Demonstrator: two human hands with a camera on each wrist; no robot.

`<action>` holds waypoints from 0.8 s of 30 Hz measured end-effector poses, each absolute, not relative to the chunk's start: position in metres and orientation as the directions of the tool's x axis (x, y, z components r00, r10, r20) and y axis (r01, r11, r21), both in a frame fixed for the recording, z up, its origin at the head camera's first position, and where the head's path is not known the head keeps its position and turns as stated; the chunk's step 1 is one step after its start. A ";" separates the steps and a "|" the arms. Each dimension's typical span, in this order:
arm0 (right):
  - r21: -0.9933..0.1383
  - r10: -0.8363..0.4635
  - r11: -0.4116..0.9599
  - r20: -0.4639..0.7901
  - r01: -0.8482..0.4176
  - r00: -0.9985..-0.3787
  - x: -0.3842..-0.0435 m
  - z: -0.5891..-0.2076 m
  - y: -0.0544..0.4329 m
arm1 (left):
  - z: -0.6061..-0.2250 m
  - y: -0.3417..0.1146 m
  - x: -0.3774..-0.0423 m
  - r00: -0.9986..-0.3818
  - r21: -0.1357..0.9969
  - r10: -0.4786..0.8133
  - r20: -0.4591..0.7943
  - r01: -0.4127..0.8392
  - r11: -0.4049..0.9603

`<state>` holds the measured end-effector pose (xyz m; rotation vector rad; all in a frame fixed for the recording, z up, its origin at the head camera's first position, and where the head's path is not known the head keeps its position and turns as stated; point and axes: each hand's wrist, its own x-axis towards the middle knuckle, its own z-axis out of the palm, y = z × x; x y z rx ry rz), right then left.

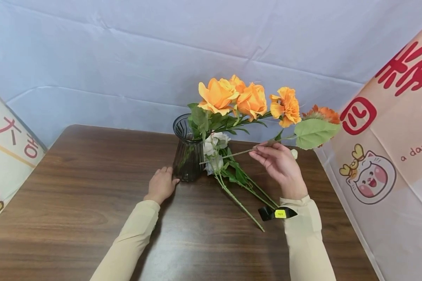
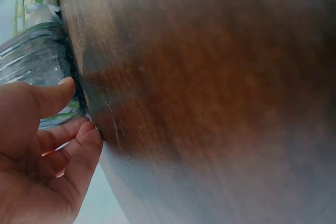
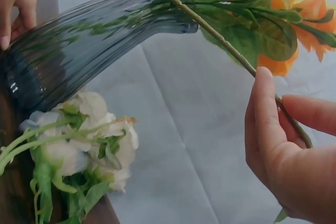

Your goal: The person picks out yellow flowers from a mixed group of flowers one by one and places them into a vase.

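Observation:
A dark, ribbed glass vase (image 1: 188, 160) stands on the table with orange roses (image 1: 218, 95) and an orange carnation (image 1: 286, 107) leaning out to the right. My left hand (image 1: 161, 185) rests on the table against the vase's base, thumb along its near side, as the left wrist view also shows (image 2: 47, 150). My right hand (image 1: 281, 166) pinches a thin brown stem (image 3: 226, 45) between thumb and fingers. That stem bears a broad green leaf (image 1: 316, 134), with a red-orange flower (image 1: 321, 113) behind it. Its cut end points left, overlapping the vase in the right wrist view.
White flowers (image 1: 214, 150) lie right of the vase, their long green stems (image 1: 239, 203) stretching toward the front right under my right arm. The wooden table (image 1: 91, 187) meets a pale cloth backdrop (image 1: 126, 62). Printed panels (image 1: 401, 128) flank both sides.

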<state>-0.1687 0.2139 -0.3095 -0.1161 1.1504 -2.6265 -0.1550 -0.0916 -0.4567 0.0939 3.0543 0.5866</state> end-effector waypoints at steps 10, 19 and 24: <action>-0.721 -0.278 -0.664 -0.008 0.198 -0.961 -0.172 -0.299 0.200 | -0.458 -0.093 -0.155 -0.998 0.367 0.067 -0.017 0.056 0.929; -0.690 -0.299 -0.694 0.015 0.206 -0.954 -0.174 -0.297 0.193 | -0.458 -0.092 -0.155 -0.998 0.375 0.063 -0.026 0.049 0.926; -0.682 -0.293 -0.702 0.016 0.204 -0.956 -0.176 -0.296 0.190 | -0.458 -0.092 -0.156 -0.998 0.371 0.064 -0.029 0.049 0.927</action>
